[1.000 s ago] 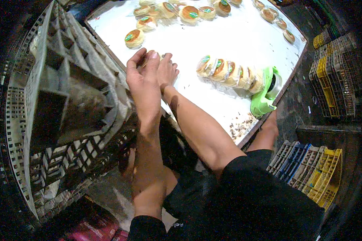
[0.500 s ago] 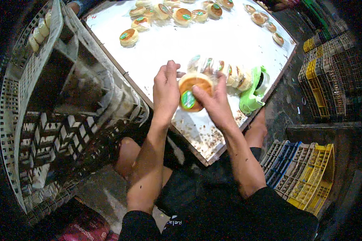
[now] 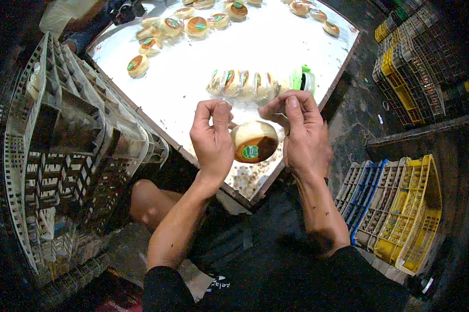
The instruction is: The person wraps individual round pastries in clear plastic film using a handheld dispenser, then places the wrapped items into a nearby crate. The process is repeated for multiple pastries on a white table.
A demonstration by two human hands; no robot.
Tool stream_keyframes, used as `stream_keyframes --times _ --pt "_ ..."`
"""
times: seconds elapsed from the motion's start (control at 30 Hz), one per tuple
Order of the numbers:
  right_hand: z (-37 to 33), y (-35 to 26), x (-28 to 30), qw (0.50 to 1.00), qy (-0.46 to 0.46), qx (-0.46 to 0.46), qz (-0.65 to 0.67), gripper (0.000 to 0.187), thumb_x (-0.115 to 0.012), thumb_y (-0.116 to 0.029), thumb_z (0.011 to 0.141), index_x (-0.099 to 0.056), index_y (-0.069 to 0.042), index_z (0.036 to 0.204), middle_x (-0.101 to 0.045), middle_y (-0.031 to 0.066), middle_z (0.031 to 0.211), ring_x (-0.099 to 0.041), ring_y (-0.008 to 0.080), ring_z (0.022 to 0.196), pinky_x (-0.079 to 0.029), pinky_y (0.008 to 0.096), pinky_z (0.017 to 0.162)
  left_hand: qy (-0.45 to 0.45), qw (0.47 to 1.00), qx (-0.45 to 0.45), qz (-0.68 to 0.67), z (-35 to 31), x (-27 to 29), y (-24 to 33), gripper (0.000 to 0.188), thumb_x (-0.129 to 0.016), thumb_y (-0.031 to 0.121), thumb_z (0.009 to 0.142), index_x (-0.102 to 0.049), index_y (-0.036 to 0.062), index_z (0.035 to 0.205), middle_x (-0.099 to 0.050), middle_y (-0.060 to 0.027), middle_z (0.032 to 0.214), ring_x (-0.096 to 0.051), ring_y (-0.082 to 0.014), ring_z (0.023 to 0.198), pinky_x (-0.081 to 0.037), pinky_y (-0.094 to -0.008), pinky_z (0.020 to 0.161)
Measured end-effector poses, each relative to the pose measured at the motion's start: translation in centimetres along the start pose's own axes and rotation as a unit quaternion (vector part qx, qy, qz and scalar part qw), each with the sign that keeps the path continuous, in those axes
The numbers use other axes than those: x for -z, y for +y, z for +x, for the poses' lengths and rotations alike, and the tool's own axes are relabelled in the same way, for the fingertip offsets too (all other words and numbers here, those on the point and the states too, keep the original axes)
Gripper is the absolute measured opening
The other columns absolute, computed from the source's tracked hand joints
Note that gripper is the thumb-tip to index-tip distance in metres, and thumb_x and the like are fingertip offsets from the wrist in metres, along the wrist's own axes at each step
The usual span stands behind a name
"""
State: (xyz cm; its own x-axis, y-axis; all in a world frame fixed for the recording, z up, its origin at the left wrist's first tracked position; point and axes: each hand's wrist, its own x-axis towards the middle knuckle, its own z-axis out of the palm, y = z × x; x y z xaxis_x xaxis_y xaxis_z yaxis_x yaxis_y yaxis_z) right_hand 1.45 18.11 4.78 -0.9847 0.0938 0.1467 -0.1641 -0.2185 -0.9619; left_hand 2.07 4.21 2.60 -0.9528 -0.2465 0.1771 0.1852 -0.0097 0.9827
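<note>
A round bun (image 3: 254,143) with a browned top and a green sticker hangs between my hands, above the near corner of the white table (image 3: 182,67). It seems to be in a clear plastic bag, whose film barely shows. At its upper left, my left hand (image 3: 212,138) is closed, thumb pressed to curled fingers on the bag's edge. To its right, my right hand (image 3: 306,132) pinches the other side, index finger bent inward. Just beyond lies a row of bagged buns (image 3: 242,84), against a green tape dispenser (image 3: 305,78) partly hidden by my right hand.
More bagged buns (image 3: 197,26) lie along the table's far side, some at the far right (image 3: 331,28). A tall plastic crate (image 3: 62,156) stands at left. Stacked crates (image 3: 401,78) and a yellow crate (image 3: 403,208) are at right. Another person's arm (image 3: 89,18) shows at upper left.
My right hand has let go of the bun's top and moved right, its fingers now at the bag's edge. The bun hangs lower. The view has shifted, so the table sits further left.
</note>
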Motion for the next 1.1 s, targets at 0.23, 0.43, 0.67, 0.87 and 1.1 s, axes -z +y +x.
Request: stream_keyframes --times 0.23,0.43,0.67,0.87,1.1 --pt "-0.5 0.3 -0.8 0.990 -0.031 -0.026 0.133 0.020 -0.040 -0.024 0.103 -0.048 -0.005 0.102 -0.067 0.0134 0.092 -0.067 0.0243 0.088 -0.055 0.0351 0.078 0.085 0.916 -0.383 0.089 -0.9 -0.5 -1.7 0.053 -0.061 0.015 0.091 -0.031 -0.0025 0.131 -0.041 -0.0179 0.124 -0.042 -0.0286 0.118 -0.036 -0.0388 0.102" --pt "-0.4 2.2 -1.1 0.985 -0.016 0.125 -0.117 0.023 -0.050 -0.021 0.099 -0.054 -0.003 0.113 -0.066 0.0131 0.105 -0.063 0.0241 0.102 -0.050 0.0337 0.084 -0.019 0.991 0.111 -0.074 -1.0 -0.5 1.7 0.022 -0.062 0.016 0.094 -0.064 -0.0057 0.095 -0.069 -0.0071 0.081 -0.062 -0.0100 0.074 -0.051 -0.0246 0.067" --pt "-3.0 4.5 -4.0 0.969 -0.072 0.107 -0.209 0.046 -0.056 -0.018 0.095 -0.045 0.004 0.133 -0.055 0.0202 0.129 -0.057 0.0325 0.116 -0.038 0.0448 0.105 0.062 0.993 -0.093 0.036 -0.2 1.7 0.1 0.016 -0.063 0.013 0.092 -0.064 -0.0025 0.095 -0.065 -0.0075 0.087 -0.059 -0.0110 0.079 -0.050 -0.0255 0.064" --pt "-0.4 2.6 -1.6 0.915 -0.133 0.195 -0.328 0.026 -0.069 0.000 0.080 -0.062 -0.002 0.105 -0.065 0.0115 0.093 -0.063 0.0231 0.083 -0.049 0.0341 0.078 -0.053 0.990 -0.132 0.000 0.4 3.0 -0.5 0.013 -0.065 0.007 0.087 -0.061 0.0036 0.099 -0.058 -0.0053 0.098 -0.058 -0.0161 0.091 -0.049 -0.0242 0.073" --pt "1.0 0.6 -0.1 0.880 -0.171 0.187 -0.402 0.020 -0.073 -0.001 0.074 -0.065 -0.006 0.092 -0.056 0.0106 0.091 -0.058 0.0243 0.085 -0.049 0.0343 0.073 -0.009 0.993 0.073 -0.092 -0.8 1.1 1.5 0.060 -0.069 0.002 0.084 -0.036 -0.0042 0.133 -0.059 -0.0054 0.085 -0.058 -0.0102 0.083 -0.050 -0.0225 0.073"
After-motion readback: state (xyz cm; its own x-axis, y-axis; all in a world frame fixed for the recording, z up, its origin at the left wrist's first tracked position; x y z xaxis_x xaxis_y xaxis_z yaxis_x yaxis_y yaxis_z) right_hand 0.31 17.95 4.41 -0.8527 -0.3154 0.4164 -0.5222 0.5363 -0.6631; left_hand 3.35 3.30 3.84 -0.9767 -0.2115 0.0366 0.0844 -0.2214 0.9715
